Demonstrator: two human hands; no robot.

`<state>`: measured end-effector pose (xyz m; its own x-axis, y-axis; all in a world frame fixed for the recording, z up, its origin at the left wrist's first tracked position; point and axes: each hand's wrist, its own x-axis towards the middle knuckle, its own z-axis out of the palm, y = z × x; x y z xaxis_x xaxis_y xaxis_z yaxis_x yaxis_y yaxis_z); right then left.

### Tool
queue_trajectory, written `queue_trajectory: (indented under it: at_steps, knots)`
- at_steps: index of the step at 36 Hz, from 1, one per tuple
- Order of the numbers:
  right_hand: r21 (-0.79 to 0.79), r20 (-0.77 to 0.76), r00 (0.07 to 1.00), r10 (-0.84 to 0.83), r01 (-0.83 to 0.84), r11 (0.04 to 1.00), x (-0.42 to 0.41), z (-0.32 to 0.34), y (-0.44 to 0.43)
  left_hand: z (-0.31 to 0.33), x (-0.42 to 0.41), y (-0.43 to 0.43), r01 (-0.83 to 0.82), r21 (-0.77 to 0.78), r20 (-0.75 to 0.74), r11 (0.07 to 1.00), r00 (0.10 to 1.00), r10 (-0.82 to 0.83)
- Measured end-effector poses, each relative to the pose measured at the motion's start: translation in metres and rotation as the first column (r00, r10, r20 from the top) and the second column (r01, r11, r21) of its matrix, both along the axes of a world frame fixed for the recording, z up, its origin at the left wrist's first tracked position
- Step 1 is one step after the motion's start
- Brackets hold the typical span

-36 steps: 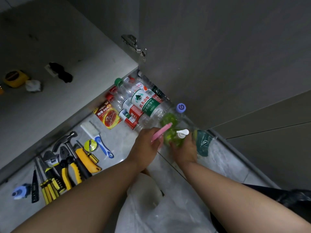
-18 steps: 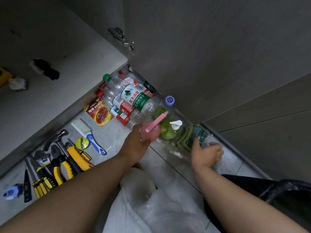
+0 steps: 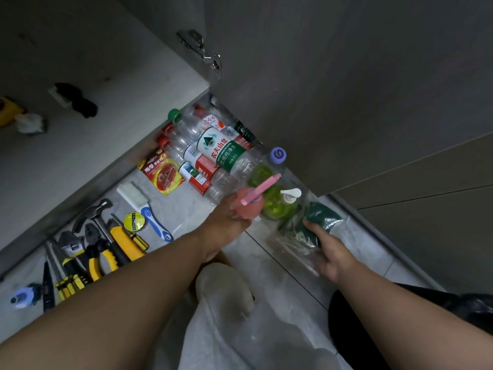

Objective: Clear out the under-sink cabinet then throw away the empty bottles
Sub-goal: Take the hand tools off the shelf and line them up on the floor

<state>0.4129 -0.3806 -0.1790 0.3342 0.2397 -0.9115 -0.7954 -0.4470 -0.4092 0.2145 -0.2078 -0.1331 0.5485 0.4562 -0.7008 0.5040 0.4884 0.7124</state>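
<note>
Several empty clear plastic bottles (image 3: 213,153) with red and green caps lie in a pile on the floor beside the open cabinet door (image 3: 333,76). My left hand (image 3: 226,222) grips a pink pump bottle (image 3: 249,202) next to a green pump soap bottle (image 3: 277,202). A bottle with a purple cap (image 3: 278,155) stands behind them. My right hand (image 3: 329,252) holds a clear packet of green scouring pads (image 3: 314,225) just to the right. The cabinet floor (image 3: 93,84) still holds a black item (image 3: 77,100).
Hand tools (image 3: 93,249), a roll of tape (image 3: 134,221), a blue-handled brush (image 3: 145,209) and a red packet (image 3: 161,170) lie on the tiled floor at left. A white plastic bag (image 3: 240,329) sits between my arms. A black bag (image 3: 474,308) is at the right edge.
My right hand left the green pump bottle, moved right and took hold of the scouring pad packet. My left hand kept the pink bottle and shifted slightly.
</note>
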Motion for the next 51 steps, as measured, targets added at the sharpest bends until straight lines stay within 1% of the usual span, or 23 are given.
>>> queue_trajectory:
  at_steps: [3, 7, 11, 15, 18, 22, 24, 26, 28, 30, 33, 35, 36, 37, 39, 40, 41, 43, 44, 47, 48, 49, 51]
  knots:
    - [0.006, -0.028, 1.0, -0.003, 0.003, 1.0, -0.008, 0.004, -0.014, 0.002, 0.006, 0.0, 0.011, -0.017, 0.046, 1.0, 0.999, -0.01]
    - [0.01, -0.05, 0.999, -0.016, 0.017, 1.0, -0.016, 0.004, -0.031, 0.005, 0.014, -0.002, 0.032, -0.014, 0.057, 0.999, 0.998, -0.031]
    - [0.017, -0.05, 0.999, -0.016, 0.017, 1.0, -0.031, 0.005, -0.03, 0.005, 0.004, -0.004, 0.048, -0.031, -0.042, 0.998, 0.998, -0.049]
    - [0.007, -0.005, 1.0, -0.01, 0.01, 1.0, -0.052, 0.005, -0.026, 0.001, -0.014, -0.002, 0.098, -0.1, -0.155, 0.99, 0.981, -0.113]
    - [0.059, -0.067, 0.998, -0.011, 0.015, 0.998, -0.068, 0.007, -0.025, -0.002, -0.028, 0.0, 0.172, -0.086, -0.199, 0.981, 0.962, -0.186]
    - [0.115, -0.145, 0.986, 0.088, -0.071, 0.991, -0.081, 0.014, -0.022, -0.006, -0.043, 0.001, 0.195, -0.095, -0.209, 0.976, 0.955, -0.211]
    - [0.144, -0.182, 0.971, 0.156, -0.131, 0.981, -0.087, 0.02, -0.019, -0.006, -0.049, 0.0, 0.192, -0.127, -0.203, 0.973, 0.955, -0.215]
    - [0.202, -0.167, 0.949, 0.268, -0.234, 0.951, -0.091, 0.027, -0.011, -0.004, -0.054, -0.002, 0.166, -0.178, -0.178, 0.97, 0.964, -0.198]
    - [0.286, -0.102, 0.91, 0.403, -0.361, 0.888, -0.096, 0.035, 0.004, 0.002, -0.06, -0.003, 0.151, -0.206, -0.12, 0.967, 0.977, -0.178]
    - [0.352, -0.03, 0.856, 0.516, -0.474, 0.807, -0.102, 0.041, 0.025, 0.005, -0.069, -0.002, 0.103, -0.215, -0.057, 0.971, 0.991, -0.118]
    - [0.414, 0.057, 0.791, 0.609, -0.574, 0.706, -0.116, 0.047, 0.063, 0.001, -0.09, 0.006, -0.11, -0.257, -0.018, 0.96, 0.994, 0.109]
    - [0.399, 0.139, 0.749, 0.648, -0.641, 0.656, -0.13, 0.051, 0.089, -0.001, -0.108, 0.011, -0.215, -0.284, 0.003, 0.934, 0.974, 0.225]
    - [0.379, 0.196, 0.715, 0.671, -0.686, 0.621, -0.138, 0.054, 0.102, 0.0, -0.116, 0.014, -0.248, -0.272, 0.011, 0.93, 0.965, 0.261]
    - [0.357, 0.265, 0.667, 0.697, -0.739, 0.572, -0.146, 0.056, 0.114, -0.002, -0.123, 0.015, -0.273, -0.24, 0.016, 0.932, 0.959, 0.285]
    - [0.308, 0.396, 0.523, 0.755, -0.85, 0.428, -0.16, 0.062, 0.137, -0.008, -0.13, 0.018, -0.339, -0.184, 0.034, 0.923, 0.936, 0.35]
    - [0.284, 0.439, 0.454, 0.775, -0.889, 0.359, -0.167, 0.063, 0.148, -0.009, -0.132, 0.019, -0.376, -0.174, 0.054, 0.91, 0.919, 0.39]
    - [0.267, 0.465, 0.412, 0.783, -0.909, 0.32, -0.172, 0.063, 0.158, -0.012, -0.132, 0.021, -0.414, -0.181, 0.088, 0.892, 0.897, 0.434]
    - [0.251, 0.502, 0.386, 0.774, -0.921, 0.297, -0.179, 0.063, 0.175, -0.014, -0.131, 0.028, -0.493, -0.233, 0.149, 0.839, 0.834, 0.531]
    - [0.241, 0.518, 0.388, 0.763, -0.921, 0.305, -0.182, 0.063, 0.181, -0.015, -0.131, 0.032, -0.527, -0.259, 0.15, 0.809, 0.806, 0.573]
    - [0.225, 0.515, 0.429, 0.742, -0.903, 0.366, -0.184, 0.057, 0.191, -0.023, -0.129, 0.045, -0.601, -0.275, 0.104, 0.751, 0.758, 0.644]
    - [0.2, 0.529, 0.417, 0.739, -0.908, 0.369, -0.184, 0.054, 0.192, -0.026, -0.126, 0.047, -0.629, -0.258, 0.075, 0.734, 0.744, 0.664]
    - [0.153, 0.555, 0.388, 0.736, -0.917, 0.369, -0.185, 0.051, 0.192, -0.029, -0.124, 0.05, -0.655, -0.237, 0.041, 0.718, 0.731, 0.681]
    - [0.017, 0.619, 0.292, 0.729, -0.933, 0.36, -0.185, 0.046, 0.191, -0.033, -0.117, 0.052, -0.697, -0.216, -0.013, 0.684, 0.703, 0.711]
